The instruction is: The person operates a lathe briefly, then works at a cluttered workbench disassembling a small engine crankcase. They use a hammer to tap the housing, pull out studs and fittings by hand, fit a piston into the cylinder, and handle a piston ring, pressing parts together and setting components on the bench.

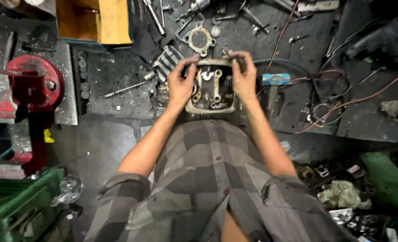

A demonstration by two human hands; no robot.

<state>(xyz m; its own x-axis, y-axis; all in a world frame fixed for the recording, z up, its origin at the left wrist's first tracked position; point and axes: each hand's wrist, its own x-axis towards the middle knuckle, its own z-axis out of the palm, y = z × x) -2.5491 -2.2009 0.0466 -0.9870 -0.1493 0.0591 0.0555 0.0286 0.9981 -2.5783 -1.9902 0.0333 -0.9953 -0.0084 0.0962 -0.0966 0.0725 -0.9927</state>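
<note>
Here the dark, littered bench (118,80) carries a red vise (30,85) at far left and an open yellow cardboard box (102,20) beyond it. At centre, the left hand (181,85) and right hand (243,74) have fingers clamped on a grimy engine cylinder head (210,87). Oily metal could slip and drop onto the gasket (200,39) lying just beyond. A small blue packet (275,79) lies right.

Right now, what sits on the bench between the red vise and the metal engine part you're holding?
In the head view, a long thin metal rod lies on the dark bench between the red vise and the engine part.
</note>
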